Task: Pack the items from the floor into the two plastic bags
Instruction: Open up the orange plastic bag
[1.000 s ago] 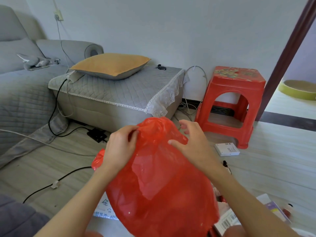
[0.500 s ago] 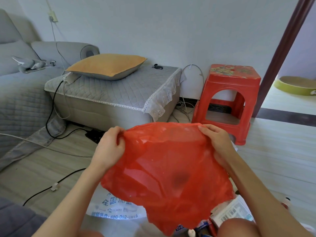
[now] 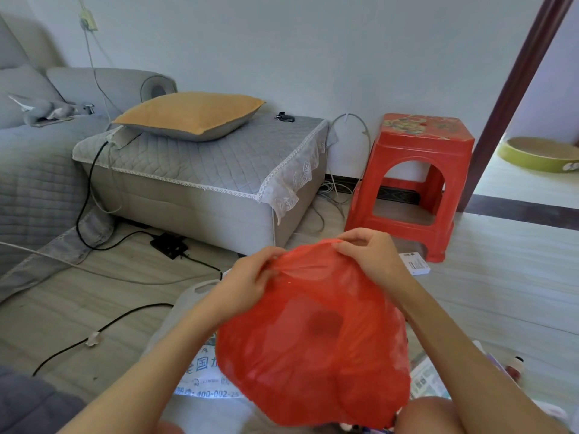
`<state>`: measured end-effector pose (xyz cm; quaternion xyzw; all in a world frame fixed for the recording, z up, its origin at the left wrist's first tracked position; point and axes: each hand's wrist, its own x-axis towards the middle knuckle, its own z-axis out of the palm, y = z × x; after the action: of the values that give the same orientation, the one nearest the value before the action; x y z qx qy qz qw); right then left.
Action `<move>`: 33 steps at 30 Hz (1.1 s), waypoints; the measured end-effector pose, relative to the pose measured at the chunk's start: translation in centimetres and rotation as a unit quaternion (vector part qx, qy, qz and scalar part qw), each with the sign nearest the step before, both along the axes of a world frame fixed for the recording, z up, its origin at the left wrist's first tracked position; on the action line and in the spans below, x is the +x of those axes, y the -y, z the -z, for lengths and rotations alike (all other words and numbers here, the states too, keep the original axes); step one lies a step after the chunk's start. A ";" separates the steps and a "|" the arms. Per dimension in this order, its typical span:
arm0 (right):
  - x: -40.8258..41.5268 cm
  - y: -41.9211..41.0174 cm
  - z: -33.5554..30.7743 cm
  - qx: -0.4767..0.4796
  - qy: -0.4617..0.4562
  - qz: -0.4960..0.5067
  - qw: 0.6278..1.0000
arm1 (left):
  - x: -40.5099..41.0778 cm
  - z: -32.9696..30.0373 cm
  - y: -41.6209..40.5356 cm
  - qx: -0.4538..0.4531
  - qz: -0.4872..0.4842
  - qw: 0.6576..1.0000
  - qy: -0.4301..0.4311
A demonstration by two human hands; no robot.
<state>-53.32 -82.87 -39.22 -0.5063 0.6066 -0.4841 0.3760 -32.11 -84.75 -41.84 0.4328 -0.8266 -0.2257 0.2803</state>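
1. Both forearms reach up from the bottom corners of the frame and meet at lower centre, above the floor.
2. The left hand (image 3: pixel 247 285) has its fingers curled, pinching the top edge of a red plastic bag (image 3: pixel 313 346).
3. The right hand (image 3: pixel 372 255) sits slightly higher and just to the right, its fingers and thumb also pinching that gathered top edge.
4. The red plastic bag hangs from the 2 hands as a rounded, translucent shape filling the lower centre.
5. A white plastic bag (image 3: pixel 200 368) with blue print lies flat on the floor, partly behind the red one.
6. A small white box (image 3: pixel 415 263) lies on the floor beside a red plastic stool (image 3: pixel 419 170) at centre right.
7. A small bottle (image 3: pixel 513 366) and printed packets (image 3: pixel 426 379) lie at lower right.
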 end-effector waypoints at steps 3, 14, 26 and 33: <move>-1.6 0.2 1.0 0.014 -0.153 0.081 0.985 | 0.5 -0.3 0.3 0.010 -0.094 0.996 -0.006; 6.5 -1.3 0.5 -0.138 -0.247 -0.083 0.956 | 1.2 -1.5 0.1 0.002 -0.315 0.947 -0.063; 2.1 0.6 1.6 -0.214 -0.450 0.037 0.866 | 2.2 -3.1 -0.7 0.063 -0.246 0.958 -0.132; 2.1 1.2 1.6 -0.245 -0.532 0.041 0.809 | 2.2 -4.0 -1.4 0.136 -0.170 0.954 -0.209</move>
<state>-51.23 -84.09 -40.84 -0.7347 0.5933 -0.2859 -0.1623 -29.93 -83.36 -37.86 0.5439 -0.6256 -0.3703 0.4192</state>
